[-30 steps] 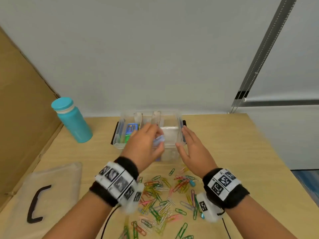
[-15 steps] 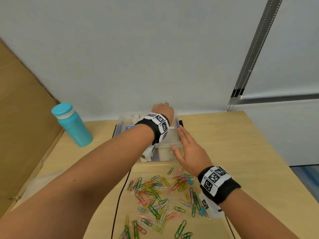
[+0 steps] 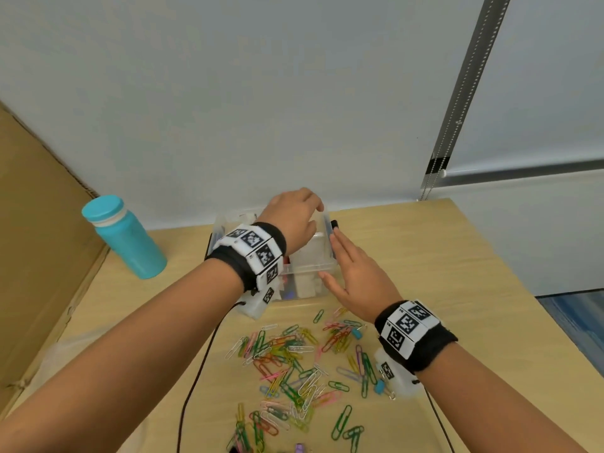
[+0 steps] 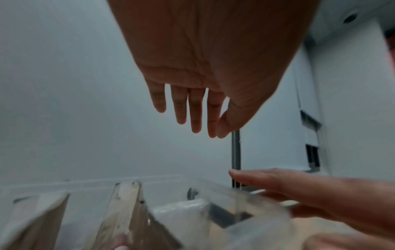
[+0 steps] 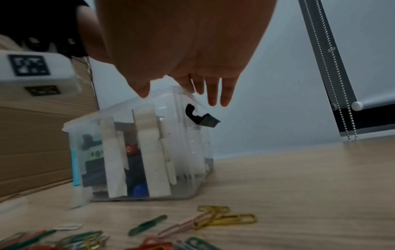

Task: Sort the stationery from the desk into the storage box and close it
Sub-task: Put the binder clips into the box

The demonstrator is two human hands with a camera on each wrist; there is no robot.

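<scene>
So our desk [image 3: 425,256] holds the clear storage box [image 3: 310,256] near the wall, w/ a big pile of paper clips [image 3: 294,361] in front, not yet sorted. Our left hand [image 3: 294,217] is over the box, grip spread & empty. Our right hand [image 3: 356,276] lies flat on the box side. If we push too hard, the box may slide or tip & spill. A sleeve could scatter clips.
</scene>
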